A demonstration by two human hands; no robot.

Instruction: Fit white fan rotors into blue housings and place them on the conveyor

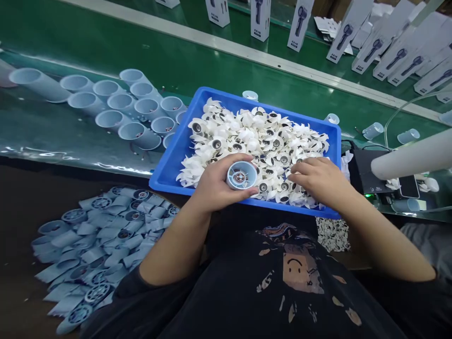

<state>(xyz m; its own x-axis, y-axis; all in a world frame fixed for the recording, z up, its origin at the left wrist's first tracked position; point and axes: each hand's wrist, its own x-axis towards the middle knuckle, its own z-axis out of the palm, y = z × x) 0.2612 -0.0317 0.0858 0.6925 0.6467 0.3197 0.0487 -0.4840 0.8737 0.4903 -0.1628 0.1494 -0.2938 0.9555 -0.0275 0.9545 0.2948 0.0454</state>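
Observation:
My left hand (pixel 219 183) is wrapped round a light blue cylindrical fan housing (pixel 242 175). Its round open end faces me, showing spokes and a reddish-brown centre with a motor shaft. Under both hands stands a blue tray (pixel 169 162) heaped with white fan impellers (pixel 243 132), many with dark hubs. My right hand (pixel 314 181) reaches over the right part of the heap. Its fingers are bent and drawn together among the impellers; what they hold, if anything, is hidden.
Several blue housings (pixel 132 132) stand on the green bench (pixel 169 52) at left. More housings lie piled (pixel 106 245) below, lower left. White printed boxes (pixel 261 21) line the back. At right are a black device (pixel 372 169) and a thick white tube (pixel 413 153).

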